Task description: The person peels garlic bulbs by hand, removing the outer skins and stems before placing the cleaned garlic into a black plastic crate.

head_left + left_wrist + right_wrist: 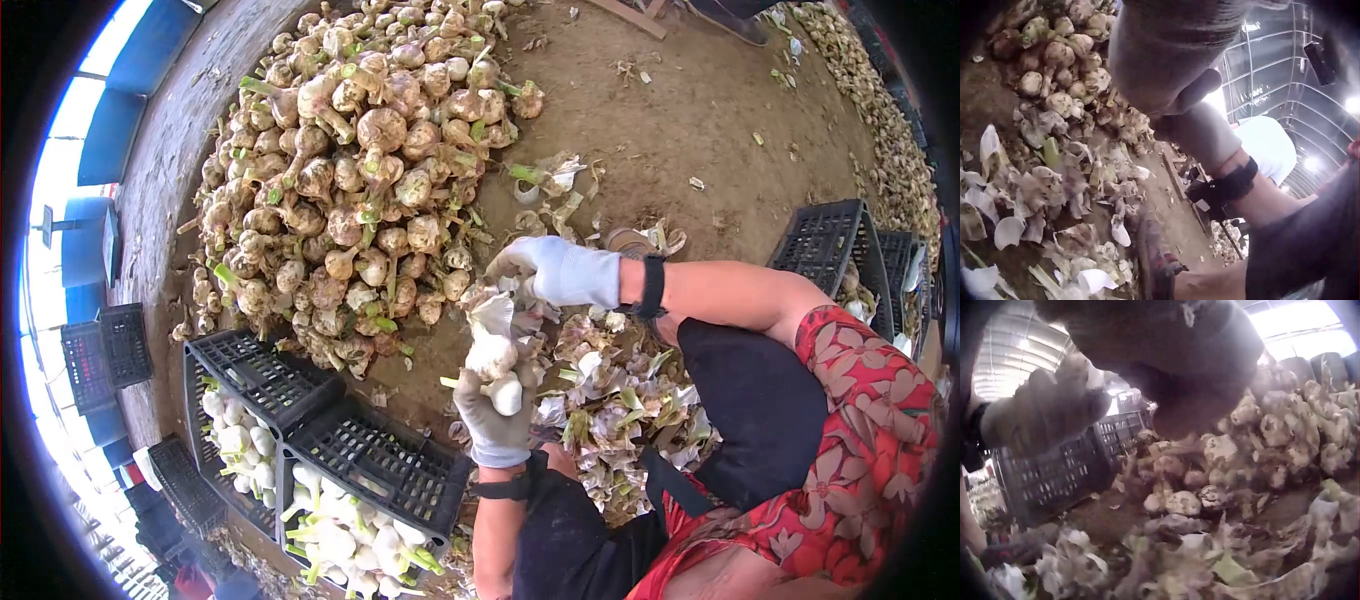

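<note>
My gloved left hand (497, 425) holds white garlic bulbs; a peeled bulb (491, 356) sits above its fingers and a smaller one (506, 395) shows at the thumb. Papery garlic skin (493, 314) stands up from the upper bulb. Just above is my gloved right hand (572, 270), its fingers bent down and pinching loose skin beside the bulb. In the left wrist view, the left hand (1166, 53) fills the top and the right hand (1200, 134) lies behind it. The right wrist view has the right hand (1172, 356) large and dark, hiding its fingertips.
Unpeeled garlic (350, 180) is heaped at upper left. Black crates (375, 465) holding white garlic (350, 540) stand at lower left. Discarded skins (620, 400) cover the ground between the knees. More dark crates (820, 240) are at right.
</note>
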`<state>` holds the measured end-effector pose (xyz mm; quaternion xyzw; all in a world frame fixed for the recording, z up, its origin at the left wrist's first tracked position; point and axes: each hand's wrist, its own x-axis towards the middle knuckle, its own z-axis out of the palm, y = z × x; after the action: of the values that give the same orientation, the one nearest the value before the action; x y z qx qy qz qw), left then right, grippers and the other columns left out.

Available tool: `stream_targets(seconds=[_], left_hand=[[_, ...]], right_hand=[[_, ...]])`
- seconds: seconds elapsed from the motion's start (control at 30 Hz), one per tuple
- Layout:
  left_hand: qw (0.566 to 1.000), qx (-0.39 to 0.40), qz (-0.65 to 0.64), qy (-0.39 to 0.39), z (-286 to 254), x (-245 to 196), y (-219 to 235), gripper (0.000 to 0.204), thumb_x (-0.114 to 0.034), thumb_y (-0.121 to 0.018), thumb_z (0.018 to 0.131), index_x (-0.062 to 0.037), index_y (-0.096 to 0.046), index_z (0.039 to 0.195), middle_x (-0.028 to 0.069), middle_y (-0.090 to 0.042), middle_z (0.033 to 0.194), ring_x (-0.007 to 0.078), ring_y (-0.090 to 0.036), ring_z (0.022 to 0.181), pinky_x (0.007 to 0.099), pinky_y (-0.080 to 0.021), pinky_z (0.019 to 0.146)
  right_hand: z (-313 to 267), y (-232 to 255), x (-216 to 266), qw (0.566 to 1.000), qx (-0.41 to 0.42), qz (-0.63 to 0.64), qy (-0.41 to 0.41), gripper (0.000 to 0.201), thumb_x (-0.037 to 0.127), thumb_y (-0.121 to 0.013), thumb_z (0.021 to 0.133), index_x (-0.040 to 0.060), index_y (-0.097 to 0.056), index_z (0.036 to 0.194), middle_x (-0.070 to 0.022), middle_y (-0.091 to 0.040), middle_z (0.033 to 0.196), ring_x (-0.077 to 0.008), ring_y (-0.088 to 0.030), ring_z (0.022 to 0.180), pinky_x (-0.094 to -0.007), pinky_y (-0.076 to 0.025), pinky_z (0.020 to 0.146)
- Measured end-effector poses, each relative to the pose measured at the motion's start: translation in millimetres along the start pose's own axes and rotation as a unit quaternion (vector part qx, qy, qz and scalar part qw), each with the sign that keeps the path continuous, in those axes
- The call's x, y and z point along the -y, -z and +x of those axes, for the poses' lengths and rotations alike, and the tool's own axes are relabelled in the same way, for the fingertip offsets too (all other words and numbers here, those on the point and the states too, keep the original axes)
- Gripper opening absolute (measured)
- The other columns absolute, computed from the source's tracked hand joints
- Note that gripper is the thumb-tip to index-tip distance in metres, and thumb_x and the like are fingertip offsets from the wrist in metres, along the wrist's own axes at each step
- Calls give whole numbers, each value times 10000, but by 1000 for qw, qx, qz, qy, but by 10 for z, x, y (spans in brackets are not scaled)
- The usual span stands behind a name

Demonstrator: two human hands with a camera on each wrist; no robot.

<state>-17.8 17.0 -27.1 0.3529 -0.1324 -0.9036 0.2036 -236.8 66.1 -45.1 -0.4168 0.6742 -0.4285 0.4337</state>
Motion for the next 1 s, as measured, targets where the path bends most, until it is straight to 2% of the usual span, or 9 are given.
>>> stream_targets(seconds=[0.13, 0.17, 0.3, 0.4, 0.43, 0.47, 0.53, 0.63, 1.0], left_hand=[[999, -17, 27, -9, 10, -50, -151, 539, -491, -624, 824, -57, -588, 1142, 104, -669, 933, 228, -628, 749, 334, -503, 648], [998, 4, 56, -6, 22, -65, -141, 535, -497, -616, 830, -55, -593, 1131, 104, -672, 928, 232, -631, 756, 333, -502, 642], [990, 96, 107, 7, 84, -96, -63, 598, -516, -582, 866, -27, -541, 1208, 91, -652, 955, 219, -628, 774, 341, -507, 637], [891, -96, 345, -278, 90, 83, -446, 623, -460, -604, 888, -13, -457, 1296, 70, -609, 986, 185, -591, 674, 340, -493, 571], [857, -70, 389, -331, 128, 131, -307, 612, -361, -637, 894, -26, -398, 1346, 41, -564, 992, 139, -553, 631, 298, -467, 513], [884, -87, 345, -303, 108, 108, -292, 596, -308, -634, 885, -34, -383, 1351, 63, -556, 1032, 129, -555, 678, 277, -471, 532], [928, -119, 254, -244, 78, 38, -284, 586, -203, -628, 867, -51, -353, 1362, 107, -540, 1112, 108, -558, 772, 233, -477, 570], [959, -50, 230, -159, 87, -59, -372, 403, -289, -609, 934, -81, -473, 1251, 29, -582, 950, 98, -583, 716, 223, -490, 535], [962, -35, 243, -121, 95, -48, -333, 382, -347, -602, 940, -57, -548, 1182, 28, -645, 988, 114, -626, 769, 231, -516, 561]], right_hand=[[-111, 73, 249, 982, 147, 104, -54, 424, 208, -687, 837, 39, -600, 1216, -117, -689, 961, -179, -640, 807, -326, -511, 681], [-78, 9, 288, 986, 101, 116, 65, 383, 275, -700, 848, 24, -643, 1132, -52, -671, 828, -127, -586, 692, -303, -487, 630], [-123, -36, 454, 966, 94, 159, -183, 264, 211, -740, 812, 1, -683, 963, -6, -666, 774, -51, -562, 720, -247, -482, 647], [-215, -238, 428, 955, 23, 259, -142, 205, 148, -721, 814, 3, -674, 950, -9, -661, 767, -57, -566, 746, -256, -484, 671], [-246, -281, 417, 978, 5, 184, -94, 245, 189, -692, 813, -6, -680, 961, -127, -679, 758, -141, -617, 696, -314, -485, 644], [-267, -297, 473, 996, -38, 81, 2, 272, 187, -693, 777, -6, -661, 966, -181, -679, 838, -266, -666, 776, -358, -499, 679], [-297, -245, 573, 997, -22, -57, 52, 247, 101, -703, 756, 4, -645, 975, -130, -650, 949, -303, -653, 835, -354, -511, 718], [-282, -269, 514, 975, -95, -133, 152, 274, 91, -688, 721, 15, -637, 979, -165, -635, 927, -379, -626, 851, -388, -516, 709], [-134, -236, 343, 950, -64, -262, 154, 322, 172, -677, 644, 50, -589, 929, -130, -600, 860, -339, -635, 794, -413, -517, 675]])
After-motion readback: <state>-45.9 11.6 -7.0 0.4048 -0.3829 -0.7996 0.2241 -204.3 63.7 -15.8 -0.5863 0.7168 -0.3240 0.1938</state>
